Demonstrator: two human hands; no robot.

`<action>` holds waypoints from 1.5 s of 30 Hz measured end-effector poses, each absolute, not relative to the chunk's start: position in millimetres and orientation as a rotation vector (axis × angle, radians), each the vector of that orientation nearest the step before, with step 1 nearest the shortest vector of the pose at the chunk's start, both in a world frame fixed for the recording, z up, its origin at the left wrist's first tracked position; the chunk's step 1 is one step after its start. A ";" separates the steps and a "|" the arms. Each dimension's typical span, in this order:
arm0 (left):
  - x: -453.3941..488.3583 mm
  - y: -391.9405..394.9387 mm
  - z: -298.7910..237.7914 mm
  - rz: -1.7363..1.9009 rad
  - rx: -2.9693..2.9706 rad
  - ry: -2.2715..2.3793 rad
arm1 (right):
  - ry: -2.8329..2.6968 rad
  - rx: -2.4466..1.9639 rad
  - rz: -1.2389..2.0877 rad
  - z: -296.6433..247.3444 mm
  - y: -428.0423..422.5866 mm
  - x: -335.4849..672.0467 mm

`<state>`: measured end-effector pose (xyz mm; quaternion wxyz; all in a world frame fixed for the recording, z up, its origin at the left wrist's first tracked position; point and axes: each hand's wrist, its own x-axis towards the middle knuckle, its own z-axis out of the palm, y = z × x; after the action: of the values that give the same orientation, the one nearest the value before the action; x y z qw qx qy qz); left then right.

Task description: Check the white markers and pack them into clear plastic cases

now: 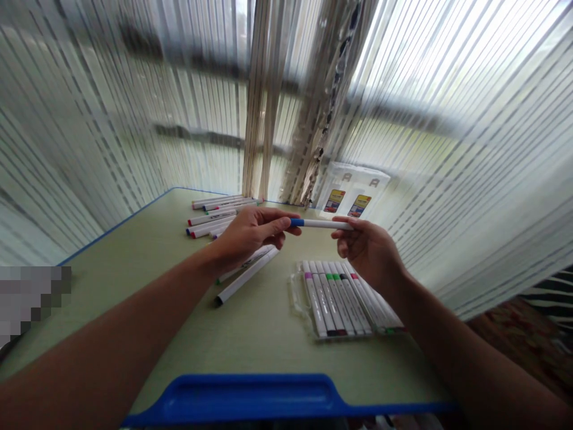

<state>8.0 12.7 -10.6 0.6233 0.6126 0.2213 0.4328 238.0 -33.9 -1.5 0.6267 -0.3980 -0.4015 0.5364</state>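
Both hands raised above the bench [134, 263], sharing one marker [320, 224]. Left hand [250, 236] pinches its blue-capped end between thumb and fingers. Right hand [369, 248] grips the white barrel's other end, fingers curled. Marker lies level, clear of the surface. Below the right hand: a clear case [342, 298] of markers in a row. Loose markers [215, 216] lie behind the left hand, two more [246, 278] under it. Two packets [347, 204] lean near the blinds [447, 119].
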 end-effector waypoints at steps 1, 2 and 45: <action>6.9 12.7 -10.4 0.985 1.405 0.491 | -0.895 -0.925 1.237 -0.3 -34.1 237.4; 6.1 12.6 -10.2 0.978 1.406 0.472 | -0.871 -0.939 1.243 0.9 -34.4 236.7; 12.3 7.3 -9.5 0.998 1.639 0.680 | -1.303 -0.993 1.021 -11.1 -44.9 229.4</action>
<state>12.3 7.3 -9.5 0.5251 0.6851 0.2841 0.4174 229.4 -44.9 -11.1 0.5693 -0.4230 -0.5548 0.4351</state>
